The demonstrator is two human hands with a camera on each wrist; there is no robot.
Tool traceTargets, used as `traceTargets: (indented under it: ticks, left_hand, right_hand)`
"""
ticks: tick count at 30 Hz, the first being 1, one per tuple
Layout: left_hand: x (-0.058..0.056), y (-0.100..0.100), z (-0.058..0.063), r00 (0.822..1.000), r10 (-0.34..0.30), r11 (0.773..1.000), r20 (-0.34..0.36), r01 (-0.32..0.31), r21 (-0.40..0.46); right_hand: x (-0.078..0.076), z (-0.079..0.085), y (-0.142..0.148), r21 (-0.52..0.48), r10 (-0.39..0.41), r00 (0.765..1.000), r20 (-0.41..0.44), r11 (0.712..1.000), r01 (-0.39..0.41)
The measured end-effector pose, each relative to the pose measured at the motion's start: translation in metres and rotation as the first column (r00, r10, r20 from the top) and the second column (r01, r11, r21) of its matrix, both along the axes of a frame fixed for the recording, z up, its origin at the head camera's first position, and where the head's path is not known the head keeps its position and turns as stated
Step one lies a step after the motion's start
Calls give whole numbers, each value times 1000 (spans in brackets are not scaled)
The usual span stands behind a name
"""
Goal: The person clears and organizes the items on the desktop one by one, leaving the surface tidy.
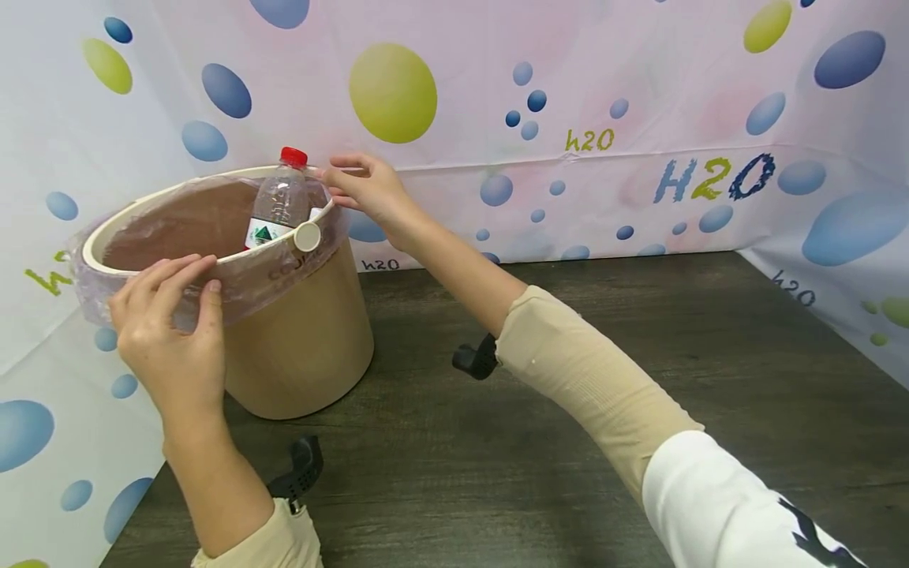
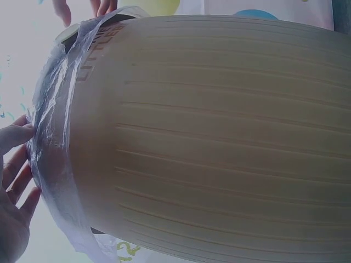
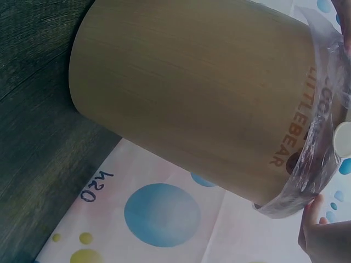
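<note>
A tan trash can (image 1: 298, 339) stands on the dark table at the left, lettered LITTLEBEAR in the right wrist view. A cream ring (image 1: 114, 241) with a round knob (image 1: 308, 236) circles its mouth over a clear plastic bag (image 1: 263, 276), whose edge hangs outside. Inside the can a plastic bottle (image 1: 282, 197) with a red cap leans upright, its neck above the rim. My left hand (image 1: 170, 331) rests extended fingers on the near-left rim, thumb against the bag outside. My right hand (image 1: 372, 193) touches the far-right rim with its fingertips, beside the bottle.
The dark wood-grain table (image 1: 568, 347) stretches to the right of the can. A white backdrop (image 1: 469, 102) with coloured dots rises close behind and along the left. Black wrist mounts (image 1: 474, 359) stick out from both sleeves over the table.
</note>
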State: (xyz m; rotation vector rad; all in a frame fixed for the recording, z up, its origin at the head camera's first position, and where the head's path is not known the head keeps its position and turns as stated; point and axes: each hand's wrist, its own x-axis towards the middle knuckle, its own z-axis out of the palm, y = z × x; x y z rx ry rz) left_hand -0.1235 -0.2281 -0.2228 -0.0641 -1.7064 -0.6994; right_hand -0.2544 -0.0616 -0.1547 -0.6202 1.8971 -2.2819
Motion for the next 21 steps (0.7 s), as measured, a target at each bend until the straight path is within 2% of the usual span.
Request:
traceTargets:
  ticks: [7,13,18,21]
  left_hand:
    - [-2,1,2,1000,-5,1000,-18,5,2]
    - [3,9,7,999,-32,999,-32,32,0]
    - [8,39,16,984,-145,989,-103,141,-44]
    - [4,61,16,962,-254,962,-104,241,-127]
  right_hand:
    - [-1,-1,12,-56,-19,1000,0,998,19]
    - [-1,-14,46,-49,-5,999,-48,999,3]
    - [2,-32,83,-14,-22,996,-92,1000,21]
    - [3,-42,109,51,-70,988,-140,996,78]
